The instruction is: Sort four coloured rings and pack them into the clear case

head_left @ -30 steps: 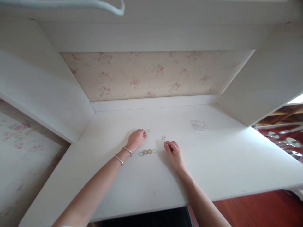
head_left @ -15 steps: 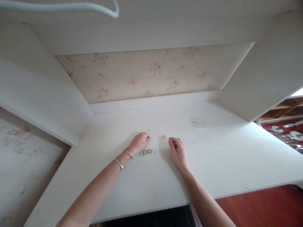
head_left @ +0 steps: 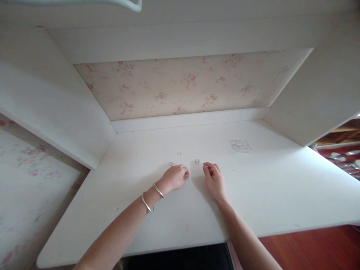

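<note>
My left hand (head_left: 174, 177) wears two silver bangles (head_left: 146, 202) on its wrist. Its fingers are pinched at a thin ring (head_left: 187, 178) low over the white desktop. The coloured rings seen earlier are hidden beneath this hand. A single thin ring (head_left: 171, 164) lies just beyond its knuckles, and another ring (head_left: 179, 153) lies farther back. Between the hands are two overlapping thin rings (head_left: 197, 161). To their right, my right hand (head_left: 215, 182) rests on its side, thumb and fingers closed together; what they hold, if anything, is too small to make out.
A clear plastic bag (head_left: 240, 146) lies on the white desk (head_left: 270, 176) at the back right. White panels enclose the desk on the left and right, with flowered wallpaper (head_left: 168, 88) behind. A white tube-like object (head_left: 123, 3) hangs at the top left.
My left hand has moved right and nearer me, now covering the coloured rings; a ring shows behind its knuckles. The right hand has stayed almost still. The view has shifted slightly.
</note>
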A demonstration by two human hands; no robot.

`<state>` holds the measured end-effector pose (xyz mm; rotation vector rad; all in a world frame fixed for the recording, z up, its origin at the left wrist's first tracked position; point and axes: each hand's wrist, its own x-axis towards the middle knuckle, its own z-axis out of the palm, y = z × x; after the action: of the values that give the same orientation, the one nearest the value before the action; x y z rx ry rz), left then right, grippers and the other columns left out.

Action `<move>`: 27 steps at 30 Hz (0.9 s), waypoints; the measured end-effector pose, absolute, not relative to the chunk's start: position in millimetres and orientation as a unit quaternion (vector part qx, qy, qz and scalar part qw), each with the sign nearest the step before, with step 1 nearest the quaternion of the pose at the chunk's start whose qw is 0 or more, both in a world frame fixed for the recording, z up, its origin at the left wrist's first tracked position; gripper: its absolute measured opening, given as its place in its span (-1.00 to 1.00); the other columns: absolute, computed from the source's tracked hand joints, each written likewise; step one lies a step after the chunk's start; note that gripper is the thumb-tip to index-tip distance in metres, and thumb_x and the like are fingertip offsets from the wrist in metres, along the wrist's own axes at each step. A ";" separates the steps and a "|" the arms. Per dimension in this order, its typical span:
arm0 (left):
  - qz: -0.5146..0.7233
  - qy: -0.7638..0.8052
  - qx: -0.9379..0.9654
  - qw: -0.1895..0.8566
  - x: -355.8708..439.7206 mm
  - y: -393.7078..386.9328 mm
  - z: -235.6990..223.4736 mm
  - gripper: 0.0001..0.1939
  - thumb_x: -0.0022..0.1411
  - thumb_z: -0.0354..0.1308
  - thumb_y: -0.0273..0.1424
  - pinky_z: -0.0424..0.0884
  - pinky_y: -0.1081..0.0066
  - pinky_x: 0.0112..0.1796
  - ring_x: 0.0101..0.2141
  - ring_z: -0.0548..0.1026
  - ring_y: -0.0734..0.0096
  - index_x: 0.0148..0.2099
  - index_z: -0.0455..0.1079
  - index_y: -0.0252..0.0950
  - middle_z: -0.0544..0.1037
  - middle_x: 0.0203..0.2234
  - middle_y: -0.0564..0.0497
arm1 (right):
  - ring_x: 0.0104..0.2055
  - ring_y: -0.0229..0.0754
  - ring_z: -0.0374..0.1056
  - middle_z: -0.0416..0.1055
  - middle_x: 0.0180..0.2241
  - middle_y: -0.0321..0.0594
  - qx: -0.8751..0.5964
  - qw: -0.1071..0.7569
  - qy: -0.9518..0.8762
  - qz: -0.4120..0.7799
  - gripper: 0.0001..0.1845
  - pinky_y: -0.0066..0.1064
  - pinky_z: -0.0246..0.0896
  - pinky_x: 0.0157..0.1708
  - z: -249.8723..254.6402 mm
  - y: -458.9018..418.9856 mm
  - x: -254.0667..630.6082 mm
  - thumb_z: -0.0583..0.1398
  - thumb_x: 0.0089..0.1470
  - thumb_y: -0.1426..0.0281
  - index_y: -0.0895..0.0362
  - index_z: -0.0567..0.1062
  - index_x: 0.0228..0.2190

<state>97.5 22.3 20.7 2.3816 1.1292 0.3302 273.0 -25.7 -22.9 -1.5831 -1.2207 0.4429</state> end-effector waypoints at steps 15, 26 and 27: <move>0.288 0.546 0.683 0.389 20.7 40.3 24.7 -0.65 0.15 0.06 -0.16 0.34 0.40 -0.28 -0.32 0.49 0.31 -0.22 0.47 -0.32 0.58 -0.35 -0.02 | -0.13 -0.04 0.26 0.33 -0.16 -0.12 -0.750 0.227 -0.615 0.091 -0.61 -0.15 -0.02 -0.15 -20.3 -11.2 275.9 -0.02 0.19 0.27 -0.13 0.34 0.03; 0.321 0.575 0.625 0.419 -5.6 34.3 -10.0 -0.62 0.13 0.09 -0.12 0.31 0.42 -0.30 -0.32 0.46 0.35 -0.17 0.45 -0.31 0.56 -0.32 0.01 | -0.19 -0.19 0.27 0.32 -0.17 -0.23 -0.754 0.232 -0.610 0.076 -0.71 -0.29 -0.07 -0.19 -28.2 -4.1 278.1 0.03 0.19 0.22 -0.08 0.52 -0.19; 0.324 0.574 0.623 0.422 -6.1 34.2 -10.2 -0.62 0.13 0.09 -0.12 0.31 0.43 -0.30 -0.32 0.46 0.36 -0.16 0.45 -0.30 0.55 -0.32 0.01 | -0.20 -0.20 0.27 0.32 -0.17 -0.24 -0.753 0.237 -0.609 0.074 -0.71 -0.30 -0.08 -0.19 -29.3 -4.1 278.2 0.03 0.18 0.22 -0.07 0.52 -0.21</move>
<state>-6.1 34.2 -10.2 1.5594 1.4367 0.8106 278.2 -4.1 -29.3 -2.0638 -1.6699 0.2041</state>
